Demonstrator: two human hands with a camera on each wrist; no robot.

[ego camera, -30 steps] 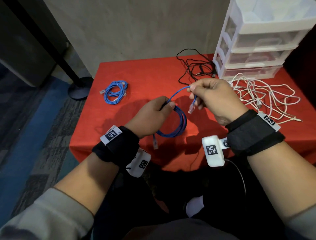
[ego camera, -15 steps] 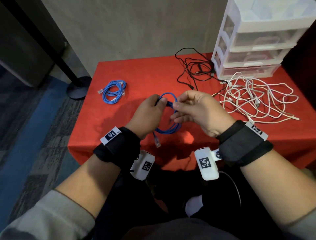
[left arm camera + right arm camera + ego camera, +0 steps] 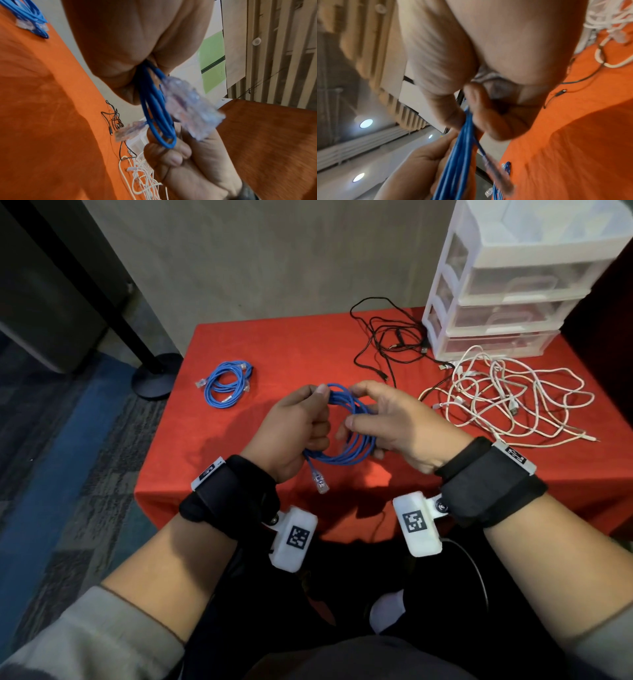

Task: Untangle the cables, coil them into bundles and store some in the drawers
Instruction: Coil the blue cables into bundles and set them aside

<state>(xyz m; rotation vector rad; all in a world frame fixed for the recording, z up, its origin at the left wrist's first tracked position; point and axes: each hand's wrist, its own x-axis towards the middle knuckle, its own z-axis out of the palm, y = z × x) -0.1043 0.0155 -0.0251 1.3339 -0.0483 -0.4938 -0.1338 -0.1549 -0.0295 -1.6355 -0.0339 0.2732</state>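
1. Two hands now meet on one blue cable: a second ago the right hand held the cable's free end stretched out to the right, and now that end is folded into the loops, so the coil looks nearly complete.
2. The left hand has its fingers curled round the far-left side of the coil, thumb on top; one clear plug hangs below it, near the table's near edge.
3. The right hand's fingers are curled round the coil's right side, pinching the strands.
4. The coil is held above the red table, between both hands.
5. A finished blue bundle lies far left; the black cables and white cables remain tangled near the drawers, far right.
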